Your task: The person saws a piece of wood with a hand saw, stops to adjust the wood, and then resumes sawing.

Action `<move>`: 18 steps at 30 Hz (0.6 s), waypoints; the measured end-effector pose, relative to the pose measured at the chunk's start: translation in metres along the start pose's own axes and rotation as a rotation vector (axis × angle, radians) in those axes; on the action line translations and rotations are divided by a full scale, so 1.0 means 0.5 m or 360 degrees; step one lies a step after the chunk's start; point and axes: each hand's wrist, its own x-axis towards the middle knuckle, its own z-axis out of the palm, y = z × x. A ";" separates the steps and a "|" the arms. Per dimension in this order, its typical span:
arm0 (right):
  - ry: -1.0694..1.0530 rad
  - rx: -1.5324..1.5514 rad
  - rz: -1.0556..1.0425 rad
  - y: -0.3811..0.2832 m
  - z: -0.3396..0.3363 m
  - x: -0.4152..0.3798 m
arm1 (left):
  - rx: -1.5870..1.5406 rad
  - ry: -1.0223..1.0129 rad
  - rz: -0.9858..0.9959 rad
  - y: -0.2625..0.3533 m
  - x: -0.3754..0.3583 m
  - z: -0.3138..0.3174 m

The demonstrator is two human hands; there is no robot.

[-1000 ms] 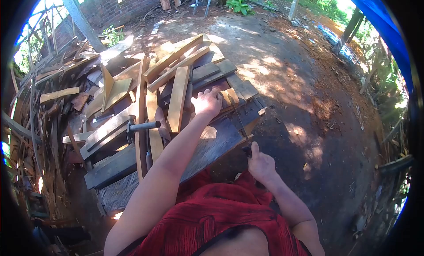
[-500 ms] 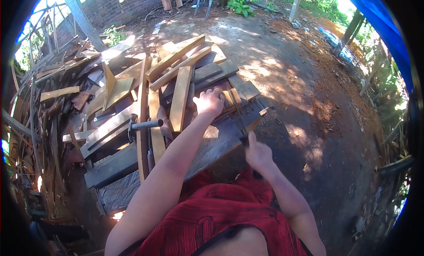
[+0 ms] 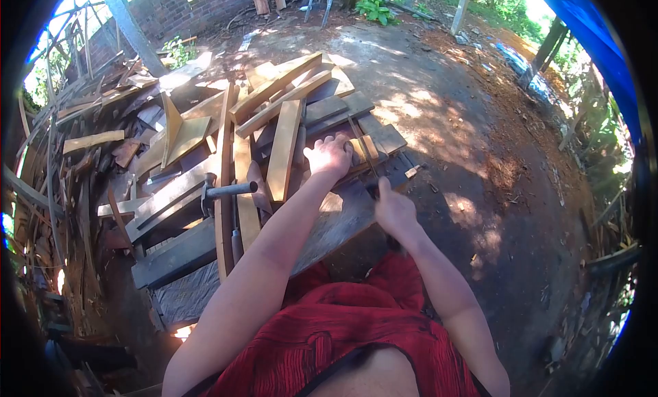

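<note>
My right hand (image 3: 395, 208) is wrapped round the dark handle of a handsaw, its index finger stretched along it. The narrow saw blade (image 3: 362, 145) lies across a small light wooden block (image 3: 365, 149) near the right end of the workbench (image 3: 336, 222). Pressing on the left end of that block is my left hand (image 3: 327, 156), its fingers partly spread; how far they wrap round the wood is hidden. To its left, a hammer (image 3: 229, 191) rests over a long upright-edged board (image 3: 223, 184).
Planks (image 3: 283, 150) are piled over the bench on the left and back. Scrap wood (image 3: 92, 142) heaps at the far left. A ladder (image 3: 320, 3) stands at the back, near a brick wall (image 3: 178, 20). Blue tarp (image 3: 593, 41) hangs at the upper right.
My right hand and the saw have moved forward and slightly left, the blade now reaching further beyond the block. My left hand stays on the wood.
</note>
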 end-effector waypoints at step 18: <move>0.0084 0.0033 -0.0023 0.006 0.014 -0.001 | -0.0021 0.0070 0.0030 -0.007 0.004 0.017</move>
